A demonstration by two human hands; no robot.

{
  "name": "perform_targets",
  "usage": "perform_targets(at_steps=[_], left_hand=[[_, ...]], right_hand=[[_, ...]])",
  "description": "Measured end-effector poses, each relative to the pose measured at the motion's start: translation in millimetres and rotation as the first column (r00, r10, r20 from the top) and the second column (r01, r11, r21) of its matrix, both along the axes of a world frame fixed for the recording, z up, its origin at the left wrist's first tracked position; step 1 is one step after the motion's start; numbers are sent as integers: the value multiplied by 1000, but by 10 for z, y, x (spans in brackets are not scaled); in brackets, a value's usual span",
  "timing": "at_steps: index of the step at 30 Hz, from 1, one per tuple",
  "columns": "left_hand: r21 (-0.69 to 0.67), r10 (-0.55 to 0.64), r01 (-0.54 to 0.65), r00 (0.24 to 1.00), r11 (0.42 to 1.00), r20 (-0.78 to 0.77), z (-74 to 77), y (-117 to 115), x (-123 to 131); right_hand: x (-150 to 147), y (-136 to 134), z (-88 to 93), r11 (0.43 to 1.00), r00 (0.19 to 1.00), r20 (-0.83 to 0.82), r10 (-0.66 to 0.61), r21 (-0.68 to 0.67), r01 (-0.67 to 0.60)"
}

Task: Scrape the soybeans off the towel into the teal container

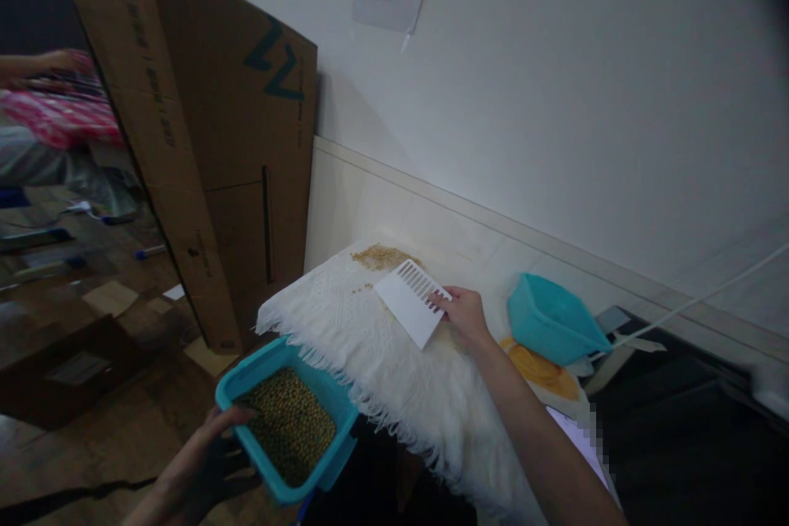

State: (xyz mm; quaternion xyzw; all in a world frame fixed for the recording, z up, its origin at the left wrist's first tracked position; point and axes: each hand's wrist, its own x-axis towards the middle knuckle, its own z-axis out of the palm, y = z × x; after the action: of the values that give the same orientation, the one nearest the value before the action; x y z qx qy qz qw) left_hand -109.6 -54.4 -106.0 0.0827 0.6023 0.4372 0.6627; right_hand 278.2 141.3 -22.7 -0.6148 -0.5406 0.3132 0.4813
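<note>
My left hand (200, 460) grips the near edge of a teal tray (333, 407) filled with small yellowish-green beans (287, 423), held just below the fringed edge of a white cloth (382, 362) that covers a table. My right hand (463, 314) pinches a white slotted plastic scraper (410, 302), which rests flat on the cloth. A small pile of tan beans (380, 256) lies at the cloth's far corner, beyond the scraper.
A second teal tray (551, 320) lies tilted to the right, over a yellow-orange patch (542, 370). A tall cardboard box (215, 140) leans against the white wall at left. Another person's arm (37, 64) shows far left. A white cable (703, 296) crosses at right.
</note>
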Motion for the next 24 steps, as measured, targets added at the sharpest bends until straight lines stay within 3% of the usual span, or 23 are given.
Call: perform_targets(at_steps=[5, 9, 12, 17, 24], left_hand=[[-20, 7, -8, 999, 1000, -36, 65, -56, 50], [-26, 6, -6, 1000, 1000, 5, 45, -46, 2], [-22, -11, 13, 997, 1000, 77, 32, -32, -57], [42, 12, -15, 996, 999, 85, 119, -64, -51], [-48, 57, -56, 998, 997, 26, 209, -55, 57]], right_hand=[[-367, 135, -1, 1000, 998, -53, 28, 11, -27], [-869, 246, -210, 999, 999, -28, 32, 1, -32], [-1016, 290, -351, 1000, 1000, 18, -9, -3, 9], [-679, 265, -383, 998, 995, 77, -60, -12, 61], [-89, 196, -174, 1000, 998, 67, 13, -7, -12]])
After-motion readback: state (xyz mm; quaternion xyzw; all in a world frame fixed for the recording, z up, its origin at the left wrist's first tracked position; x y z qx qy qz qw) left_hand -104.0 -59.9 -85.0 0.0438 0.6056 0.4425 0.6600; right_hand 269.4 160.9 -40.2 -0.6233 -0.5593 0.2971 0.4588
